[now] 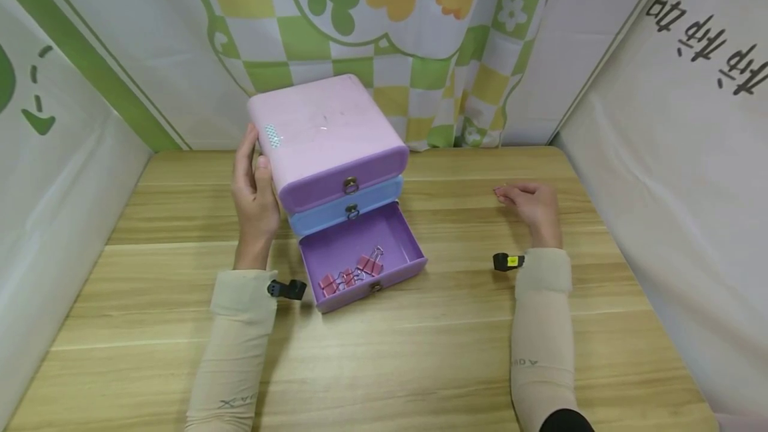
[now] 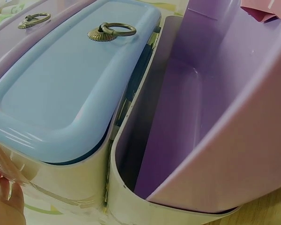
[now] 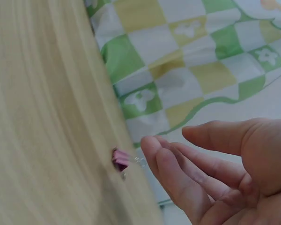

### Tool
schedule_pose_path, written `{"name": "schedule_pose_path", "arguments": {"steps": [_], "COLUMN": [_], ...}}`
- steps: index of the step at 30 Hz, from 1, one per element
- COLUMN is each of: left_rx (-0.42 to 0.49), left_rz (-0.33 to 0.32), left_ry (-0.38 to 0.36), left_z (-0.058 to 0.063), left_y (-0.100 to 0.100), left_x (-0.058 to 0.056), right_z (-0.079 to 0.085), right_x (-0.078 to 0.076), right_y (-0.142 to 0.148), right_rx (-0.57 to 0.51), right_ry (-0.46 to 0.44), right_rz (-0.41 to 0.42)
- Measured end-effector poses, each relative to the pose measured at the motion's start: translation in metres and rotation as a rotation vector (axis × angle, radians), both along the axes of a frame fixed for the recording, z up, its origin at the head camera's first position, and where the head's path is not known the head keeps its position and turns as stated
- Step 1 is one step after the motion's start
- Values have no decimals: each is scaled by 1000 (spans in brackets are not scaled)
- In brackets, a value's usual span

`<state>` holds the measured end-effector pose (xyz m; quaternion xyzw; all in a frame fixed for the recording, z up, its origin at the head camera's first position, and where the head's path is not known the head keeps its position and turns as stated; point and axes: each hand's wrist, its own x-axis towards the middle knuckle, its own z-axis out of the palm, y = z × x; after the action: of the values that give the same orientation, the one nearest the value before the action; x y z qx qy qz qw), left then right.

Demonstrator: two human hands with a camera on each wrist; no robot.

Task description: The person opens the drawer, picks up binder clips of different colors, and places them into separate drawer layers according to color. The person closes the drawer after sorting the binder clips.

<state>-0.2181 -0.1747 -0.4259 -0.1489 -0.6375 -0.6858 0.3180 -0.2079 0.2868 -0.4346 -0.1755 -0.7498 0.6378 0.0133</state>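
Note:
A small drawer cabinet stands on the table, with a pink top (image 1: pixel 324 119), a closed purple drawer (image 1: pixel 324 185), a closed blue drawer (image 1: pixel 324 209) and a pulled-out bottom drawer (image 1: pixel 402 235). Several pink binder clips (image 1: pixel 370 264) lie inside that bottom drawer. With its fingers along the cabinet's left side, my left hand (image 1: pixel 255 199) touches it. Off to the right, my right hand (image 1: pixel 531 207) is just over the table. A single pink binder clip (image 3: pixel 120 160) is close to its fingertips in the right wrist view; thumb and fingers stand apart.
The wooden table (image 1: pixel 456 339) reaches back to a checked green and yellow curtain (image 1: pixel 336 39). White printed sheets (image 1: pixel 678 152) flank both sides. Small black wrist cameras (image 1: pixel 288 289) sit on the sleeves.

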Motion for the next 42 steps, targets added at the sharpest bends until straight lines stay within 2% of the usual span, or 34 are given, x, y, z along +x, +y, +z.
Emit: {"name": "schedule_pose_path", "arguments": {"steps": [2, 8, 15, 19, 22, 24, 28, 34, 39, 42], "left_rx": [-6, -20, -9, -5, -5, -7, -16, -30, -44, -41], "left_rz": [2, 9, 22, 28, 22, 19, 18, 12, 15, 16], "left_ry": [1, 9, -7, -12, -32, -44, -38, 1, 13, 4], "left_z": [0, -1, 2, 8, 11, 12, 7, -1, -2, -1], "left_y": [-1, -2, -2, 0, 2, 2, 0, -3, -4, -5], "left_x": [0, 0, 1, 4, 7, 8, 6, 1, 0, 1], "right_z": [-3, -11, -15, -15, -16, -16, -20, -24, -22, -19], "right_x": [-1, -3, -3, -4, -3, -3, -5, -14, -24, -27], "right_y": [2, 6, 10, 12, 14, 13, 13, 19, 23, 23], "right_rx": [-21, 24, -21, 24, 115, 186, 262, 351, 411, 482], "right_ry": [7, -3, 20, -9, -70, -105, -149, -142, -108, -91], "right_rz": [-23, -113, -182, -172, -160, -147, -127, -103, -46, -16]}}
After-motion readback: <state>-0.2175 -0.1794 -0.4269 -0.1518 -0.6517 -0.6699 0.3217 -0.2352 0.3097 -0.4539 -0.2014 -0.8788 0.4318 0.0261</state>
